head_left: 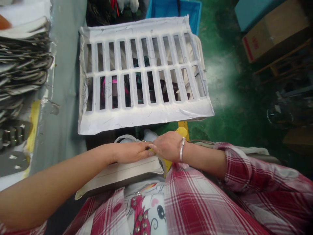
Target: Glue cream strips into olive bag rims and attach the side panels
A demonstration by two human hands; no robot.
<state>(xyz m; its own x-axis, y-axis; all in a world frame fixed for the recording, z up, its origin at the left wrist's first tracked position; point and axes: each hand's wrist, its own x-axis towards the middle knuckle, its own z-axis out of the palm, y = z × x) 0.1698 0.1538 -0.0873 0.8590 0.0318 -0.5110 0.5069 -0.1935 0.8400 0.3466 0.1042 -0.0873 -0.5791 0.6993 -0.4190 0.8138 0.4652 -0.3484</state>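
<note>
A cream bag [127, 171] with a stitched seam and a darker lower side lies across my lap, close to my body. Over its upper edge reaches my left hand [132, 152], back up, fingers together and pressed on the bag. My right hand [168, 145], with a bracelet at the wrist, is closed at the bag's right end, its thumb meeting my left fingertips. Whatever small part sits between the fingertips is hidden. Just beyond the hands a pale curved strap [124, 137] shows.
In front stands a white slotted rack [144, 114] with dark and pink items visible beneath. A grey table [65, 65] on the left carries stacked dark pieces [24, 62]. Behind the rack is a blue bin [161, 8]; a cardboard box [276, 31] stands right on the green floor [220, 71].
</note>
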